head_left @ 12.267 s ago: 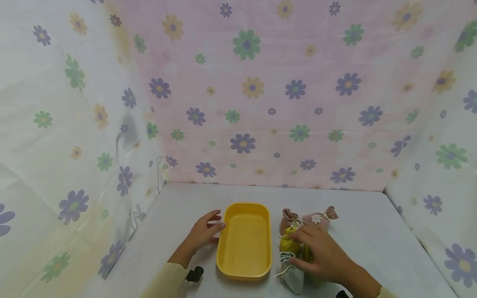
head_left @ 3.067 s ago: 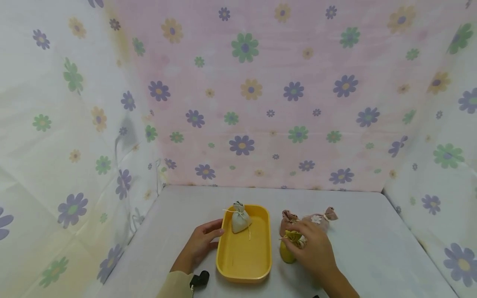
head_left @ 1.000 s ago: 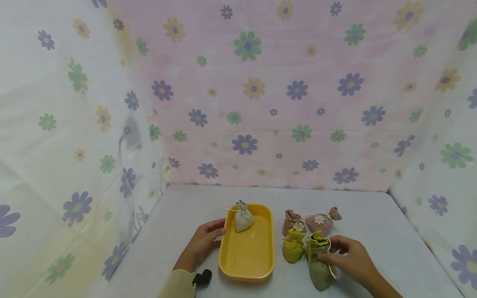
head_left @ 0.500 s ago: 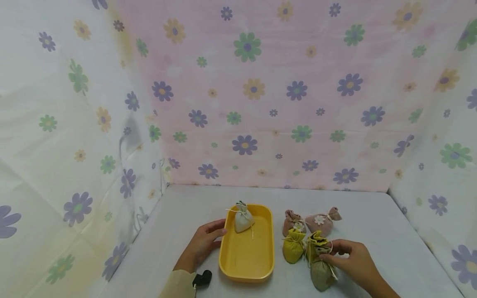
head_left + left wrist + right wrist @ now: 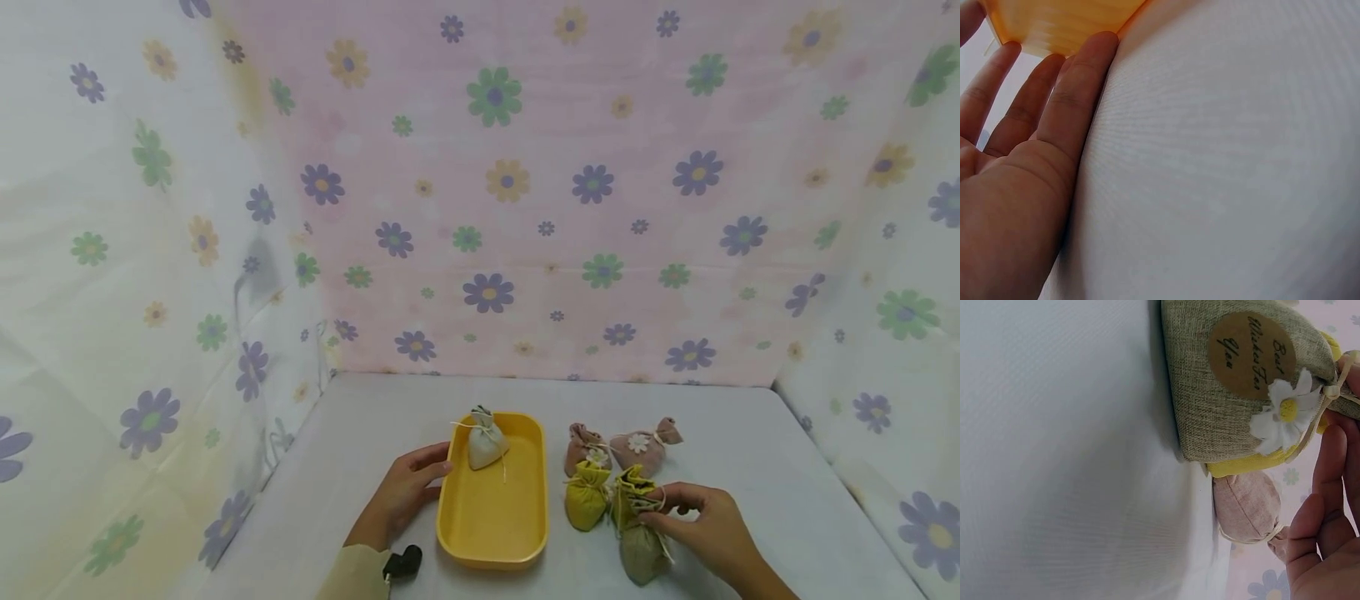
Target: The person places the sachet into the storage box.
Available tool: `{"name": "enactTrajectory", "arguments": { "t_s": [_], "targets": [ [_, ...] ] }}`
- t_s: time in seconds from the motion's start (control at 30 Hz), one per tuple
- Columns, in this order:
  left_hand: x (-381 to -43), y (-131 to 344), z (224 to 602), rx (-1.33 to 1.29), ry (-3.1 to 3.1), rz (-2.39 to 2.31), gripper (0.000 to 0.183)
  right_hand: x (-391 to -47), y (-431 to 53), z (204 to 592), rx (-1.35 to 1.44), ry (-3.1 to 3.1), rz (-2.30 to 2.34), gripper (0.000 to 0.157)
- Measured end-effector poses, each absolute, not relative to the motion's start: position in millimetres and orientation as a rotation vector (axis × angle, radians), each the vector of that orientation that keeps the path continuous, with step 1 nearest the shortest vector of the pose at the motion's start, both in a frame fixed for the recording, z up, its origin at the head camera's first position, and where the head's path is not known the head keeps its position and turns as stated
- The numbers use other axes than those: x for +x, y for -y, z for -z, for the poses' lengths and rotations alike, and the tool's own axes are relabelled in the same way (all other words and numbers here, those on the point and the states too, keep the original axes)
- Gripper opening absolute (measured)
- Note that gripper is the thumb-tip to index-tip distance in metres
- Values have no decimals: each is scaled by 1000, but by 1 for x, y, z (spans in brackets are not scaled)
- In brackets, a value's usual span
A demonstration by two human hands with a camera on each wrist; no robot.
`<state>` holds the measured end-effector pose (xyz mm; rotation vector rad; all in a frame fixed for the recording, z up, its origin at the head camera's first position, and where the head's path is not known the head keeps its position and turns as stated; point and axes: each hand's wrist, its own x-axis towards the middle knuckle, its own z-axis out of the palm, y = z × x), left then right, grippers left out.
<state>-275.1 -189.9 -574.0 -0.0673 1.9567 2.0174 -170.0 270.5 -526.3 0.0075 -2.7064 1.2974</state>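
My left hand point(image 5: 405, 492) rests against the left side of a yellow tray point(image 5: 491, 525), its fingers extended along the wall in the left wrist view. A pale drawstring pouch point(image 5: 487, 447) lies in the tray's far end. To the right, my right hand point(image 5: 708, 527) pinches the gathered neck of a grey-green drawstring pouch point(image 5: 642, 557). The right wrist view shows this pouch's round "Best Wishes For You" label point(image 5: 1250, 355) and white daisy point(image 5: 1286, 411). One yellow pouch point(image 5: 587, 502) stands to its left, and another yellow pouch point(image 5: 624, 498) is partly hidden right behind it.
Two pink pouches, one upright point(image 5: 585, 447) and one lying on its side point(image 5: 637, 454), are behind the yellow ones. A small black object point(image 5: 403, 562) sits by the left sleeve. Flowered cloth point(image 5: 491, 208) walls in the white table point(image 5: 720, 433).
Since the oldest frame, the pale pouch has gone from the right-hand group into the tray. My right hand has moved from the yellow pouch to the grey-green one; my left hand stays at the tray.
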Motion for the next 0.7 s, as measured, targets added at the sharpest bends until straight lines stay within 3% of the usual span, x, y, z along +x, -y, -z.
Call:
{"name": "enactTrajectory", "arguments": {
  "t_s": [0.7],
  "targets": [
    [-278,192,578,-11,-1927,-2049,59,-169,-263,524,118,2529,-1429,18]
  ]
}}
